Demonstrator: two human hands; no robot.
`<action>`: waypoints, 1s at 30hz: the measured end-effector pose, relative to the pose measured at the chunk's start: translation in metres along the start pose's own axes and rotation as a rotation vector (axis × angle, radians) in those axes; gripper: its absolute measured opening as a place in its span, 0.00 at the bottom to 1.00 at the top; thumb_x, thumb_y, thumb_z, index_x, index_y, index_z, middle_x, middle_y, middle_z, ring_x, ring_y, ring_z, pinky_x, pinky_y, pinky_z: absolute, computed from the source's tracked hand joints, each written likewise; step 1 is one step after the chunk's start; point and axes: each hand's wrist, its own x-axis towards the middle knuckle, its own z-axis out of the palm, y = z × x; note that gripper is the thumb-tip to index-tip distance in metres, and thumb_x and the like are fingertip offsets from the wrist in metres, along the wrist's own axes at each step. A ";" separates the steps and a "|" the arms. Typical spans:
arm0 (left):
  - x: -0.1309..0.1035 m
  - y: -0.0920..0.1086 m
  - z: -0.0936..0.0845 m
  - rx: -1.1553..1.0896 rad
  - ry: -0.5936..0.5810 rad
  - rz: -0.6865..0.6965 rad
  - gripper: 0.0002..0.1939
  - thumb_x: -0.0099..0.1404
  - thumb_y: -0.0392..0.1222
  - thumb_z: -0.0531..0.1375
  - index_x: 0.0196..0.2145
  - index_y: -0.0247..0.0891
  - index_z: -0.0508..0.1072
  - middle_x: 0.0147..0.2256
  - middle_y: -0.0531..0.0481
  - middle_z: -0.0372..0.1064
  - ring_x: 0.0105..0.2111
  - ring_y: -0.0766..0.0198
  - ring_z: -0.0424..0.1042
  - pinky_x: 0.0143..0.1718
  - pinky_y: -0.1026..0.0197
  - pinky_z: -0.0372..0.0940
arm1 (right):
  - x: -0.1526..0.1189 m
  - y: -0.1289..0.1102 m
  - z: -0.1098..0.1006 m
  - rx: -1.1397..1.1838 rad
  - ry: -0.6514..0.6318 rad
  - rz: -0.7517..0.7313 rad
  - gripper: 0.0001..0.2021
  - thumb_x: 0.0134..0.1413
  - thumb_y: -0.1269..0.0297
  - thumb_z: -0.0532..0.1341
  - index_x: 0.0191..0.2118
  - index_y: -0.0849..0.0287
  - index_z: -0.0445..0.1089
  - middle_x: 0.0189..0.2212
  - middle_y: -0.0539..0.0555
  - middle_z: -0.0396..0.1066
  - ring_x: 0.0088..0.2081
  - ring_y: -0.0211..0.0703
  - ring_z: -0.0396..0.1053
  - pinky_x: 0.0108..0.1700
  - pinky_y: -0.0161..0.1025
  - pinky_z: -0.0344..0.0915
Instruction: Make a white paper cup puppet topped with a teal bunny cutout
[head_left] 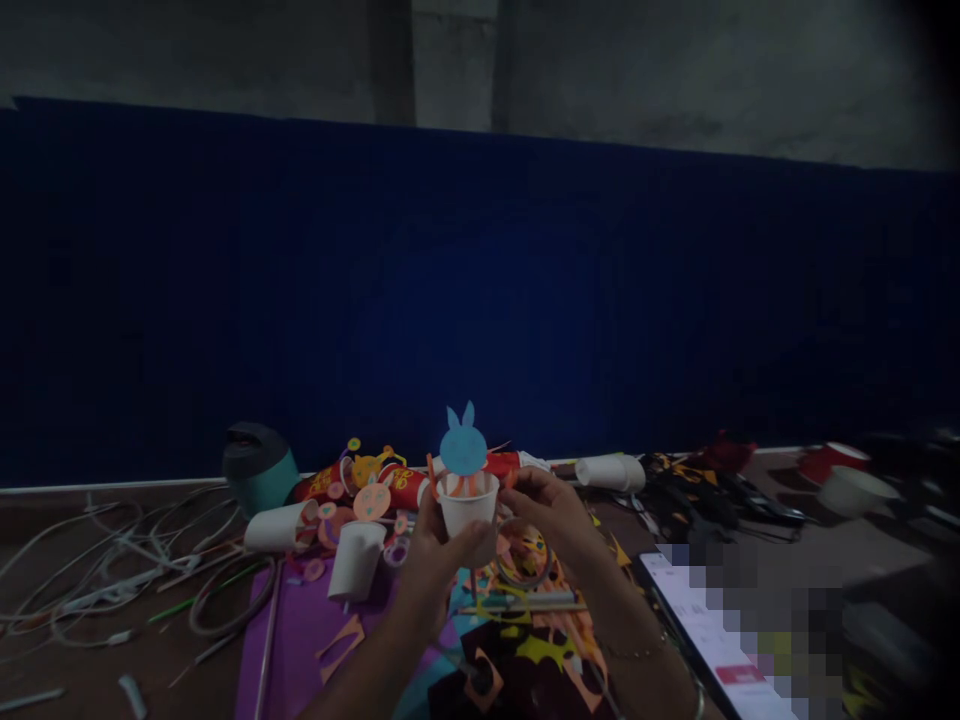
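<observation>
While paper scraps (540, 648) crowd near edge of desk (75, 655), left hand (441, 552) curls round white cup (472, 512), held above desk, toward far edge. Right hand (556, 512) seems to pinch orange strip (512, 479) by rim. Blue eared head (463, 451) stands above cup. Hard squeeze could dent cup; tug could tear strip loose. Beyond, red cups (403, 487) lie near far edge.

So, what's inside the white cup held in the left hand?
Inside the white cup, orange strips show below the blue eared cutout. The cup's front wall hides the bottom.
</observation>
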 end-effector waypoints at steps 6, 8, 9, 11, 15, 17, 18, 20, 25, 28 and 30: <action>-0.001 0.009 0.004 0.019 0.059 0.010 0.35 0.47 0.42 0.70 0.52 0.39 0.63 0.48 0.40 0.71 0.46 0.50 0.71 0.44 0.56 0.66 | -0.005 -0.006 0.010 0.002 0.094 -0.157 0.12 0.47 0.55 0.66 0.29 0.58 0.68 0.27 0.50 0.68 0.31 0.40 0.65 0.34 0.36 0.64; -0.001 0.011 0.006 0.009 0.059 0.015 0.37 0.46 0.41 0.70 0.54 0.40 0.62 0.49 0.40 0.70 0.46 0.51 0.71 0.44 0.56 0.66 | -0.008 -0.007 0.014 0.014 0.097 -0.149 0.12 0.47 0.55 0.65 0.28 0.57 0.67 0.26 0.50 0.67 0.29 0.40 0.64 0.32 0.35 0.64; -0.001 0.012 0.006 -0.001 0.054 0.015 0.38 0.47 0.41 0.70 0.54 0.40 0.61 0.49 0.41 0.70 0.46 0.51 0.71 0.44 0.56 0.66 | -0.009 -0.008 0.015 0.022 0.098 -0.146 0.12 0.47 0.55 0.65 0.29 0.57 0.67 0.26 0.50 0.67 0.29 0.39 0.64 0.31 0.35 0.64; -0.001 0.012 0.007 -0.024 0.051 0.011 0.38 0.47 0.40 0.69 0.55 0.40 0.60 0.48 0.41 0.71 0.45 0.52 0.72 0.44 0.57 0.66 | -0.010 -0.008 0.017 0.041 0.105 -0.150 0.11 0.47 0.55 0.65 0.30 0.57 0.66 0.27 0.50 0.67 0.29 0.39 0.64 0.30 0.35 0.63; -0.003 0.012 0.009 -0.069 0.045 -0.012 0.37 0.48 0.40 0.69 0.54 0.40 0.61 0.45 0.42 0.73 0.43 0.53 0.73 0.41 0.59 0.66 | -0.010 -0.005 0.019 0.056 0.116 -0.182 0.12 0.49 0.54 0.64 0.30 0.56 0.64 0.25 0.48 0.65 0.27 0.38 0.63 0.29 0.34 0.63; -0.004 0.013 0.009 -0.080 0.028 -0.026 0.37 0.48 0.39 0.69 0.54 0.40 0.61 0.45 0.43 0.73 0.43 0.53 0.73 0.41 0.58 0.66 | -0.009 -0.004 0.018 0.053 0.095 -0.195 0.11 0.51 0.54 0.63 0.30 0.56 0.64 0.25 0.47 0.64 0.27 0.37 0.63 0.29 0.33 0.63; -0.004 0.013 0.009 -0.082 0.015 -0.035 0.37 0.47 0.39 0.69 0.54 0.40 0.61 0.46 0.42 0.73 0.43 0.53 0.73 0.42 0.58 0.66 | -0.009 -0.004 0.017 0.045 0.083 -0.199 0.11 0.52 0.55 0.63 0.30 0.56 0.64 0.25 0.47 0.64 0.27 0.36 0.62 0.29 0.33 0.62; -0.004 0.014 0.007 -0.082 -0.013 -0.051 0.38 0.46 0.39 0.70 0.54 0.40 0.61 0.46 0.42 0.72 0.44 0.52 0.72 0.42 0.57 0.66 | -0.010 -0.005 0.015 0.026 0.065 -0.199 0.11 0.53 0.54 0.62 0.31 0.56 0.64 0.24 0.47 0.64 0.26 0.35 0.62 0.29 0.32 0.62; -0.003 0.011 0.002 -0.069 -0.089 -0.084 0.39 0.46 0.40 0.70 0.55 0.39 0.61 0.48 0.39 0.71 0.45 0.49 0.71 0.41 0.57 0.67 | -0.010 -0.009 0.008 -0.016 0.011 -0.118 0.12 0.53 0.53 0.61 0.33 0.56 0.65 0.23 0.47 0.66 0.24 0.35 0.63 0.27 0.32 0.61; -0.003 0.008 0.002 -0.062 -0.094 -0.083 0.39 0.46 0.39 0.70 0.55 0.39 0.61 0.49 0.38 0.70 0.46 0.49 0.71 0.43 0.56 0.66 | -0.007 -0.011 0.007 -0.032 0.049 -0.126 0.11 0.51 0.54 0.63 0.35 0.56 0.68 0.26 0.49 0.69 0.28 0.38 0.66 0.31 0.34 0.63; -0.004 0.007 0.003 -0.052 -0.102 -0.070 0.39 0.46 0.39 0.70 0.55 0.40 0.62 0.49 0.39 0.70 0.47 0.49 0.70 0.44 0.56 0.65 | -0.006 -0.013 0.006 -0.014 0.066 -0.150 0.12 0.51 0.55 0.63 0.39 0.55 0.69 0.31 0.51 0.72 0.34 0.41 0.68 0.37 0.36 0.65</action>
